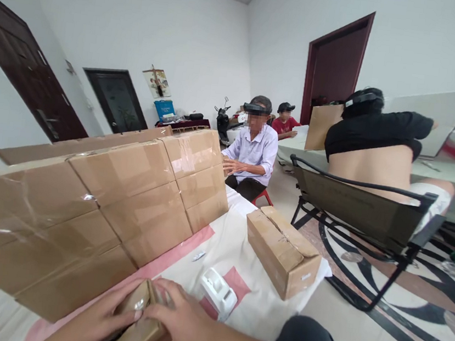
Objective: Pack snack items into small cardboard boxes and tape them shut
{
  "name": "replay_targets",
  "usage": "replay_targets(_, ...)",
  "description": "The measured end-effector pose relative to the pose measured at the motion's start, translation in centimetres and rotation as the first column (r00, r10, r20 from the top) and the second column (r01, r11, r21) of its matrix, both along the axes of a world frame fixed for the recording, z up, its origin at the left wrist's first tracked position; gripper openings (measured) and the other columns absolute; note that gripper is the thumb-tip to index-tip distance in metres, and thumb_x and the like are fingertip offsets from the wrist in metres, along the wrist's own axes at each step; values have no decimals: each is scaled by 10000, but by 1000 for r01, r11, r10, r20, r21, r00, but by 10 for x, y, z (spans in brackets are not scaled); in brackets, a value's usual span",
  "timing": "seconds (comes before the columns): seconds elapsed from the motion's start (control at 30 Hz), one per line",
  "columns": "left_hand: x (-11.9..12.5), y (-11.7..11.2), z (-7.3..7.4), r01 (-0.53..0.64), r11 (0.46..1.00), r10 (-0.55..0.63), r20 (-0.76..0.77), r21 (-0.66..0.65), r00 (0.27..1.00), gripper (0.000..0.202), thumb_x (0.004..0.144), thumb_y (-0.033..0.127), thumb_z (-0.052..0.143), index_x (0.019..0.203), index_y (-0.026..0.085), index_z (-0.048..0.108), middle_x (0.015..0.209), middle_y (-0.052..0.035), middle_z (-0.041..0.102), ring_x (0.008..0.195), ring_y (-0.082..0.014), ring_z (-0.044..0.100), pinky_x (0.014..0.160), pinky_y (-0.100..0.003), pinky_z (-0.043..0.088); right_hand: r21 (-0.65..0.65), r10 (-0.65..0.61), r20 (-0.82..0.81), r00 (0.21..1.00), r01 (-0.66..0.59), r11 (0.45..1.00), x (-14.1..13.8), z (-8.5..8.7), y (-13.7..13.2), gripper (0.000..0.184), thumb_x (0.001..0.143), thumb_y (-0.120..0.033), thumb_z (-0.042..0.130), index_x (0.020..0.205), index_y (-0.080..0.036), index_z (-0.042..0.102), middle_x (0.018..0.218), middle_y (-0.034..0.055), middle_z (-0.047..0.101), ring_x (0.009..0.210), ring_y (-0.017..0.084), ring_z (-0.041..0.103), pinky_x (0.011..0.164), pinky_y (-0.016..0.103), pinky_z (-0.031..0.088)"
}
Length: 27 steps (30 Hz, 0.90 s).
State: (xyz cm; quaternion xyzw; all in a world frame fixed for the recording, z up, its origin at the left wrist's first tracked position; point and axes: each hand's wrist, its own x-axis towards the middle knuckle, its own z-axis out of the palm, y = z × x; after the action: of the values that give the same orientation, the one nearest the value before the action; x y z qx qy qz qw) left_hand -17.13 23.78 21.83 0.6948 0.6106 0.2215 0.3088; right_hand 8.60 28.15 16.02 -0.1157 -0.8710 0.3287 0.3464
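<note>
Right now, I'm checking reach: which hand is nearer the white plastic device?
Right. Right hand: just left of the white plastic device; left hand: farther left, across the held box.

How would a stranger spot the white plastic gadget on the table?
Find the white-clothed table, with its wall of stacked cardboard boxes. Look between the person's right hand and the long box lying apart from that wall. The gadget sits there on a pink patch, its rounded white plastic setting it apart from those brown boxes.
</note>
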Motion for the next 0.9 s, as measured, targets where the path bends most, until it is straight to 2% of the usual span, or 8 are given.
replay_targets(0.1, 7, 0, 5, -22, 1000, 22, 21, -7, 1000, 566, 839, 501, 724, 1381, 369, 634, 1426, -4, 634, 1337, -349, 571, 1136, -489, 463, -196, 124, 55, 991, -111, 974, 2, -6, 2, 944, 694, -590, 859, 1514, -361, 450, 1690, 77, 169, 1509, 318, 355, 1205, 398, 357)
replay_targets(0.2, 13, -1, 11, -38, 999, 39, 10, -30, 999, 546, 834, 515, 724, 1355, 367, 656, 1411, -5, 645, 1350, -355, 560, 1131, -493, 464, -288, 197, 89, 976, -164, 943, -1, -20, 6, 1127, 619, -593, 904, 1573, -350, 356, 1713, 102, 121, 1551, 359, 260, 1231, 450, 312)
replay_targets(0.3, 16, -3, 15, -55, 997, 56, 17, -46, 998, 540, 848, 540, 703, 1355, 363, 656, 1395, -7, 657, 1355, -345, 558, 1153, -500, 433, -355, 186, 106, 977, -137, 925, -5, -33, 9, 1355, 568, -581, 934, 1645, -304, 159, 1722, 148, 82, 1577, 377, 158, 1258, 492, 246)
replay_targets(0.4, 18, -6, 19, -73, 996, 74, 31, -49, 997, 541, 849, 551, 692, 1352, 353, 659, 1421, -4, 638, 1365, -340, 549, 1173, -508, 402, -398, 161, 157, 975, -87, 913, -6, -34, 13, 1535, 490, -571, 967, 1659, -251, 25, 1725, 173, 35, 1584, 388, 103, 1274, 501, 200)
replay_targets(0.5, 21, -9, 24, -54, 997, 55, 22, -58, 998, 559, 845, 564, 679, 1356, 339, 658, 1445, -11, 618, 1381, -347, 531, 1191, -509, 377, -376, 210, 172, 962, -134, 917, -8, -22, 18, 1621, 424, -558, 988, 1657, -222, -9, 1720, 183, 63, 1578, 381, 134, 1276, 468, 209)
replay_targets(0.67, 23, -13, 25, 52, 993, -57, -45, -103, 997, 585, 925, 578, 564, 1439, 300, 580, 1493, -56, 574, 1399, -319, 511, 1214, -495, 346, -315, 238, 169, 956, -177, 932, -9, -3, 16, 1671, 357, -565, 993, 1655, -254, -12, 1652, 173, 248, 1517, 374, 291, 1226, 440, 314)
replay_targets(0.8, 26, -17, 21, 72, 996, -76, -84, -44, 994, 597, 922, 567, 580, 1454, 298, 546, 1504, -81, 555, 1378, -315, 517, 1191, -476, 381, -262, 176, 180, 968, -125, 957, -6, -10, 3, 1669, 348, -600, 978, 1654, -244, 3, 1588, 191, 320, 1448, 384, 371, 1194, 463, 343)
replay_targets(0.9, 23, -20, 21, 94, 995, -93, -27, 29, 995, 523, 936, 563, 557, 1377, 285, 598, 1372, -91, 630, 1255, -292, 591, 1116, -423, 461, -212, 104, 210, 972, -58, 975, 1, -26, -6, 1637, 359, -602, 965, 1654, -224, 37, 1530, 200, 370, 1402, 400, 409, 1175, 493, 360)
